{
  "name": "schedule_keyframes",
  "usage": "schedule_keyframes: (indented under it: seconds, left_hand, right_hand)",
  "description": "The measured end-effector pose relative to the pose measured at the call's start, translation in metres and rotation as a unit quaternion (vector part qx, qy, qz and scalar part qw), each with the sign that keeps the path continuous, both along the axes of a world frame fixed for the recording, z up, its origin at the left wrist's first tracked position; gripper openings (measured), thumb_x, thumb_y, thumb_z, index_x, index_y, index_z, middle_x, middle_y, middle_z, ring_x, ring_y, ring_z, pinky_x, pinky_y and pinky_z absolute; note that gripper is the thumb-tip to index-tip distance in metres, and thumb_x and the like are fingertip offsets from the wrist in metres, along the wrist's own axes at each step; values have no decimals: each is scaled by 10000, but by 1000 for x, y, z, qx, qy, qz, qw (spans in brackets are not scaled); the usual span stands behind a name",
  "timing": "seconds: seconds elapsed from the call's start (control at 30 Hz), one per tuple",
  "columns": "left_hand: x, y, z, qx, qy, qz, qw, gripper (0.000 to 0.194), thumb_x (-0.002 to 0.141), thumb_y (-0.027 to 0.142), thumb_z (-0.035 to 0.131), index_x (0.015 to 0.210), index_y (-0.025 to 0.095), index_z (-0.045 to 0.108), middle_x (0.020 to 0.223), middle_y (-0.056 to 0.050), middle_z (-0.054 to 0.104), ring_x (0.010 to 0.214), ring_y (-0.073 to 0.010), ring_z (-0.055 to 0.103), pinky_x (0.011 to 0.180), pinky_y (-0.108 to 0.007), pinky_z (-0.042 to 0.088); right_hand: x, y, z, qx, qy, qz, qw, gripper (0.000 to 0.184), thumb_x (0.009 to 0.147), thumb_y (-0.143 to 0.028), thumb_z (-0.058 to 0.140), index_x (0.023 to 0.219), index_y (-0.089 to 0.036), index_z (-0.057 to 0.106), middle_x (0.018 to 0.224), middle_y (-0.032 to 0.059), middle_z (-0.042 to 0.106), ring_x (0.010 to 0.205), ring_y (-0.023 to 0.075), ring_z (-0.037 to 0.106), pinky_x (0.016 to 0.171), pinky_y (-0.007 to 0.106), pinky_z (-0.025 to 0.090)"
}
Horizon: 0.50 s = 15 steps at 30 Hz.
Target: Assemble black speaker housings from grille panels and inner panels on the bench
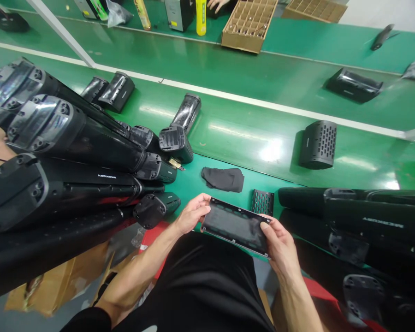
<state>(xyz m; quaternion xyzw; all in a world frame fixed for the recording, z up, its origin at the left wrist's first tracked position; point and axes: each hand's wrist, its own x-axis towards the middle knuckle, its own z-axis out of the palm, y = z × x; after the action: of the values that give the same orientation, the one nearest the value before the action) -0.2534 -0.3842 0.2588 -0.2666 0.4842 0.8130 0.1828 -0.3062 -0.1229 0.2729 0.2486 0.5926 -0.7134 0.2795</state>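
My left hand (pixel 192 214) and my right hand (pixel 280 244) hold a black rectangular framed panel (pixel 235 227) by its short ends, over the green conveyor belt (pixel 228 133). Its middle looks dark and glossy. Just beyond my right thumb lies a black perforated grille plate (pixel 263 202), apart from the panel. A crumpled black cloth (pixel 223 179) lies farther ahead, beyond my left hand. Nearest my left hand is a black speaker end cap (pixel 152 210), which it does not touch.
Long black speaker housings (pixel 69 133) are piled at the left, and more (pixel 366 216) lie at the right. Several black speaker parts sit on the belt. Beyond it, a co-worker's hand (pixel 217 3) shows near a cardboard divider tray (pixel 249 25). Cardboard (pixel 55 281) lies below at the left.
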Motion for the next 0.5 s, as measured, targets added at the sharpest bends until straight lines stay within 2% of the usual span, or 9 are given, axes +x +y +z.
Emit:
schedule_keyframes:
  seconds: [0.2,0.37,0.5]
  left_hand:
    - [-1,0,-2,-1,1,11,1000,387,787,419,767,1033,190,575,799,34,594,604,-77,538,515,-164,381]
    - [-1,0,-4,-1,6,7,1000,374,808,422,751,1051,196,579,792,34,589,570,-75,521,494,-170,377]
    - [-1,0,-4,0,4,12,1000,398,802,437,758,1065,191,587,828,17,616,605,-85,552,508,-168,397]
  right_hand:
    - [1,2,0,9,23,14,1000,481,633,-395,953,1044,-250,749,887,30,786,735,210,732,698,312,591]
    - [-3,1,0,3,-3,1,1000,481,637,-492,931,1015,-247,763,874,50,784,810,269,747,736,366,602]
    - [-5,5,2,-2,-5,7,1000,516,671,-498,896,1104,-251,764,957,69,793,887,288,746,774,379,598]
